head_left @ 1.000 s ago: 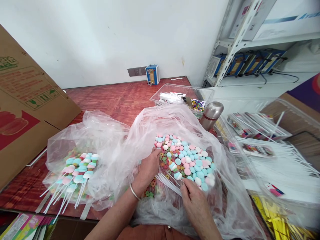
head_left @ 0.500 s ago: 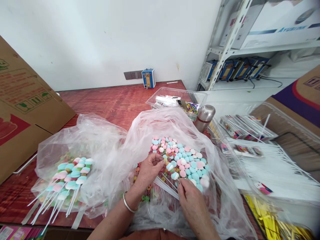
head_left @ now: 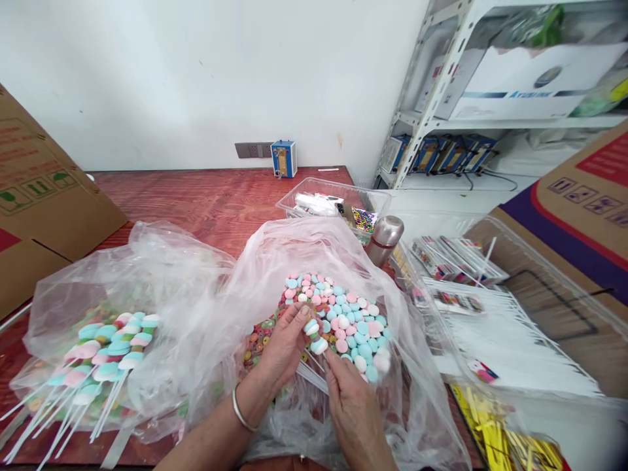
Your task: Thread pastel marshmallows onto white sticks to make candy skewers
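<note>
A clear plastic bag (head_left: pixel 314 242) lies open in front of me, filled with pastel blue, pink and white round candies (head_left: pixel 353 314) and small coloured ring candies (head_left: pixel 258 337). My left hand (head_left: pixel 284 343), with a metal bangle on the wrist, pinches a candy at the pile's near edge. My right hand (head_left: pixel 350 405) holds a thin white stick (head_left: pixel 314 376) with candies threaded on its tip, right next to the left fingers. More white sticks lie under both hands.
A second clear bag (head_left: pixel 147 261) at the left holds finished candy skewers (head_left: pixel 108 350). A steel flask (head_left: pixel 384 239), a clear tray (head_left: pixel 333 196), white stick bundles (head_left: pixel 490 327), cardboard boxes (head_left: pixel 44 190) and a shelf (head_left: pixel 441 85) surround the red wooden table (head_left: pixel 206 196).
My left hand lifted from the ring candies and drew toward the right hand, fingers now pinched. The right hand raised the stick's tip. The camera view shifted right and down.
</note>
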The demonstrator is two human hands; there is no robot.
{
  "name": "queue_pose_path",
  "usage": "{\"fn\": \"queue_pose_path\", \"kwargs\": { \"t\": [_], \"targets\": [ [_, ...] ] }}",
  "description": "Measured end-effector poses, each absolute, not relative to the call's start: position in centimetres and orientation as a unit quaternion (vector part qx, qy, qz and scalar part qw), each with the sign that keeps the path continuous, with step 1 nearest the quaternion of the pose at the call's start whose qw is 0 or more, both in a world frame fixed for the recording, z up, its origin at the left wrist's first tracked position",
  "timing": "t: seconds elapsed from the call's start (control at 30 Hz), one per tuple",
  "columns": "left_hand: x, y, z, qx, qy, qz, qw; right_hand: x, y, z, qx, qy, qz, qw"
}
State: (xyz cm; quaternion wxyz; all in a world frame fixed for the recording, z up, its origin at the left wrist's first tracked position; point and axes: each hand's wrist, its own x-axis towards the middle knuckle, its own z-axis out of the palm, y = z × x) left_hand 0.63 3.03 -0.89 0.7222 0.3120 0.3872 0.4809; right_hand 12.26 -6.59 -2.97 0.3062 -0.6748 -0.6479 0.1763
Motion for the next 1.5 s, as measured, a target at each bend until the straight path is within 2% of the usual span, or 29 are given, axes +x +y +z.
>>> {"fn": "queue_pose_path", "kwargs": {
  "t": [0.17, 0.43, 0.63, 0.7, 0.8, 0.87, 1.03, 1.13, 1.27, 1.33, 1.5],
  "targets": [
    [2.3, 1.2, 0.0, 0.290, 0.350, 0.470, 0.757, 12.3, -7.0, -3.5, -0.697, -0.620, 0.193, 0.305],
    [3.5, -0.2, -0.1, 0.321, 0.402, 0.448, 0.731, 11.8, -6.7, -3.3, -0.699, -0.617, 0.208, 0.294],
    [2.8, 2.8, -1.5, 0.333, 0.408, 0.453, 0.719, 13.4, -3.0, -1.4, -0.699, -0.636, 0.205, 0.255],
    [2.2, 5.0, -2.2, 0.401, 0.447, 0.458, 0.655, 14.4, -0.6, -0.8, -0.718, -0.632, 0.162, 0.242],
    [1.5, 7.9, -2.8, 0.617, 0.482, 0.419, 0.459, 15.5, 3.2, -0.7, -0.729, -0.632, 0.126, 0.232],
    [1.4, 9.1, -3.1, 0.711, 0.462, 0.379, 0.370, 15.7, 5.3, -1.3, -0.724, -0.638, 0.119, 0.235],
    [1.2, 8.9, -3.3, 0.747, 0.451, 0.372, 0.317, 15.3, 7.3, -2.8, -0.715, -0.637, 0.123, 0.260],
    [0.6, 7.9, -3.1, 0.715, 0.440, 0.409, 0.357, 15.3, 6.6, -2.7, -0.712, -0.620, 0.143, 0.296],
    [0.1, 6.7, -2.5, 0.603, 0.418, 0.422, 0.532, 15.2, 4.5, -2.2, -0.700, -0.594, 0.186, 0.349],
    [0.1, 6.3, -2.2, 0.560, 0.405, 0.421, 0.587, 15.3, 3.6, -2.1, -0.689, -0.587, 0.210, 0.370],
    [-0.2, 5.8, -1.6, 0.579, 0.407, 0.386, 0.592, 15.6, 2.0, -2.1, -0.669, -0.572, 0.244, 0.407]
  ]
}}
